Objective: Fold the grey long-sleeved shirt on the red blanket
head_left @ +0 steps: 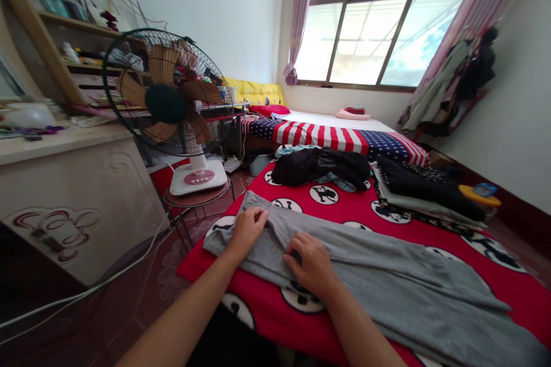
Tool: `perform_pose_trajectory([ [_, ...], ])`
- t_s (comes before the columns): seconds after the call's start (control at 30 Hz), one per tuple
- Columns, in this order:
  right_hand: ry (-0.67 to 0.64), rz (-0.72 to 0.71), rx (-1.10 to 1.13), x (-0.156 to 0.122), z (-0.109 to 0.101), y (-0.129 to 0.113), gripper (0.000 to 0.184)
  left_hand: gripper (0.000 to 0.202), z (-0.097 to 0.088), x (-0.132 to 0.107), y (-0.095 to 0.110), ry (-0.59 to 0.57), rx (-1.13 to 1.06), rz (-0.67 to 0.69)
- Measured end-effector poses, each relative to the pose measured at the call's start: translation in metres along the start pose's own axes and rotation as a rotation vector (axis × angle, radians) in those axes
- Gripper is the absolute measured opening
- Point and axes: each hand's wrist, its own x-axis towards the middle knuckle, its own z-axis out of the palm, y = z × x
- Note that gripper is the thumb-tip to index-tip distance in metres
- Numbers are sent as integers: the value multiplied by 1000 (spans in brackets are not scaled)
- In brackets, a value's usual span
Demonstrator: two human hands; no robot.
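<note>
A pair of grey trousers point(365, 258) lies lengthwise across the red blanket, its waist end to the left and its legs stretching to the lower right. My left hand point(249, 231) is at the waist end, fingers curled and pinched together on the cloth. Just to the right, my right hand point(310, 264) rests on the upper part of the trousers, fingers loosely bent and the thumb apart from them. Small folds run through the cloth between both hands.
The red blanket point(325, 312) has round panda patches. Beyond the trousers lie a crumpled black garment point(322, 165) and a folded clothes stack point(430, 189). A fan point(166, 103) stands on a stool point(198, 198) at left, beside a cabinet point(86, 200). Behind is another bed point(318, 135).
</note>
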Motion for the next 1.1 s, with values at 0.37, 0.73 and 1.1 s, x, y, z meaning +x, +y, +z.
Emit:
perform_pose_trajectory([
  [0.37, 69, 9, 63, 0, 4, 3, 10, 36, 37, 13, 19, -460, -98, 294],
  [0.73, 377, 355, -87, -12, -24, 32, 21, 48, 57, 1, 4, -387, 232, 450],
  [1.1, 406, 1117, -378, -87, -121, 154, 41, 38, 55, -5, 19, -414, 136, 561],
])
